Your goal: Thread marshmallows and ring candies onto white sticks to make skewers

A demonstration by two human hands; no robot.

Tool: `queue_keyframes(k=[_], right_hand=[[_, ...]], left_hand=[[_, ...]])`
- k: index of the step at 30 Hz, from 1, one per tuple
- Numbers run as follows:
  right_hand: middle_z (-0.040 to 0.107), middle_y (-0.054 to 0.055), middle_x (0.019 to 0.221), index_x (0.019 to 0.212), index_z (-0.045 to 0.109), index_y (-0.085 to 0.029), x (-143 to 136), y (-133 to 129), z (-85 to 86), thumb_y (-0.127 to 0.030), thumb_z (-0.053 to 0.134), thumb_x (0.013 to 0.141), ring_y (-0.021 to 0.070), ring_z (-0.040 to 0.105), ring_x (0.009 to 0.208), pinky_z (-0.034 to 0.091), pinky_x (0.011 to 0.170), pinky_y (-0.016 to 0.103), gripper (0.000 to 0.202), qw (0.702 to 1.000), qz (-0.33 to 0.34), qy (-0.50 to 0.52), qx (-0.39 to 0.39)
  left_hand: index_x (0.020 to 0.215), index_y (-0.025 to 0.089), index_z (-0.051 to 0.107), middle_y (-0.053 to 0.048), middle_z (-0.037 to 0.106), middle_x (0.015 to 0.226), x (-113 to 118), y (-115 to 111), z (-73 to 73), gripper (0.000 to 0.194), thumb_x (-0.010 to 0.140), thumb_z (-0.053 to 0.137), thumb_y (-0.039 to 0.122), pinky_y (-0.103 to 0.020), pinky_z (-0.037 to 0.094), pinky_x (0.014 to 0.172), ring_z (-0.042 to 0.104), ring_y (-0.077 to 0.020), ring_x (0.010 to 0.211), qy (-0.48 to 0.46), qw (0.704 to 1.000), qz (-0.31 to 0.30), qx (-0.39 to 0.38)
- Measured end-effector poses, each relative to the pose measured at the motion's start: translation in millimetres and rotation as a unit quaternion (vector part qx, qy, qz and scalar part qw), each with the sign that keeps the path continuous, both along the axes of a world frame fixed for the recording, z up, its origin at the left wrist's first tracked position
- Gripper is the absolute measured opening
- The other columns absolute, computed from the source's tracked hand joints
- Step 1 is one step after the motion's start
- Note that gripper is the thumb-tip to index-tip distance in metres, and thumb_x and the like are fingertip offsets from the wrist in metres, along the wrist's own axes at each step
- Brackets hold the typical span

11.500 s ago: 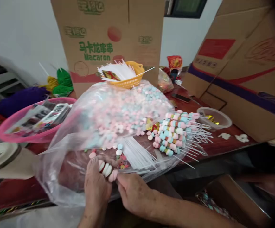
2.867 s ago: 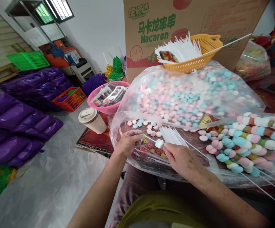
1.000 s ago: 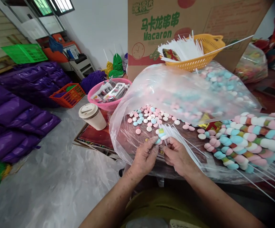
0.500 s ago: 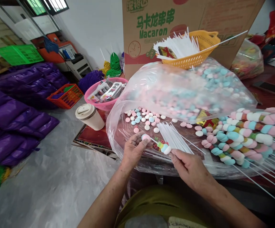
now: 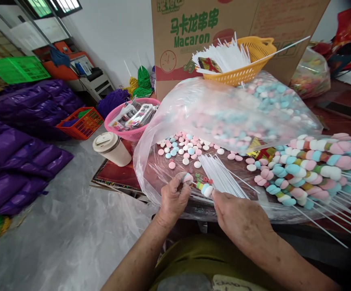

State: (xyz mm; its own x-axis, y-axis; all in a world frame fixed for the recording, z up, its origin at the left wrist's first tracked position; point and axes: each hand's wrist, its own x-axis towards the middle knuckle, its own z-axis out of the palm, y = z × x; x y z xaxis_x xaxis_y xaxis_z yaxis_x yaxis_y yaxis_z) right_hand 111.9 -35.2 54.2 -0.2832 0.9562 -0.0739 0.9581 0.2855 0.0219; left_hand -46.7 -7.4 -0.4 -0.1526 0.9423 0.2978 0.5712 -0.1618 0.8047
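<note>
Between my hands runs a marshmallow skewer (image 5: 206,190), a white stick with green and yellow rings and blue and white marshmallow pieces on it. My right hand (image 5: 244,216) is closed around its near end, just behind the white piece. The fingers of my left hand (image 5: 175,198) pinch a pink and white marshmallow (image 5: 188,178) at the far end of the stick. Just beyond lie small red and green gummy rings (image 5: 205,179), partly hidden. A fan of white sticks (image 5: 222,176) lies past my right hand, and loose pastel marshmallows (image 5: 190,150) are scattered behind.
Finished-looking marshmallow skewers (image 5: 311,169) are heaped at right. A large clear bag (image 5: 206,103) of marshmallows fills the back, below a yellow basket (image 5: 239,72) of sticks and a cardboard box (image 5: 224,24). At left stand a lidded cup (image 5: 113,149) and a pink basket (image 5: 133,133).
My left hand has brought the pinched marshmallow closer to the pieces on the stick; less bare stick shows between them. The whole view has shifted slightly.
</note>
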Motion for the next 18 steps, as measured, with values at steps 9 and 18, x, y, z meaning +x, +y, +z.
queue_keyframes(k=[9, 18], right_hand=[[0.065, 0.003, 0.066, 0.084, 0.059, -0.020, -14, -6, -6.2, -0.011, 0.041, 0.082, 0.0159, 0.062, 0.054, 0.010, 0.044, 0.028, 0.020, 1.000, 0.020, -0.002, 0.015], [0.066, 0.004, 0.069, 0.082, 0.058, -0.020, -14, -1, -6.5, -0.009, 0.039, 0.080, 0.0165, 0.062, 0.056, 0.016, 0.044, 0.027, 0.022, 0.999, 0.012, 0.015, -0.043]], left_hand=[[0.092, 0.018, 0.065, -0.001, 0.071, 0.083, 12, -5, -4.4, 0.023, 0.075, 0.051, 0.016, -0.023, 0.052, 0.070, 0.065, -0.0122, 0.071, -0.010, 0.999, 0.028, 0.039], [0.090, 0.017, 0.065, -0.003, 0.070, 0.086, 4, -9, -11.7, 0.023, 0.072, 0.053, 0.011, -0.026, 0.054, 0.072, 0.065, -0.0137, 0.074, -0.040, 0.996, -0.052, 0.064]])
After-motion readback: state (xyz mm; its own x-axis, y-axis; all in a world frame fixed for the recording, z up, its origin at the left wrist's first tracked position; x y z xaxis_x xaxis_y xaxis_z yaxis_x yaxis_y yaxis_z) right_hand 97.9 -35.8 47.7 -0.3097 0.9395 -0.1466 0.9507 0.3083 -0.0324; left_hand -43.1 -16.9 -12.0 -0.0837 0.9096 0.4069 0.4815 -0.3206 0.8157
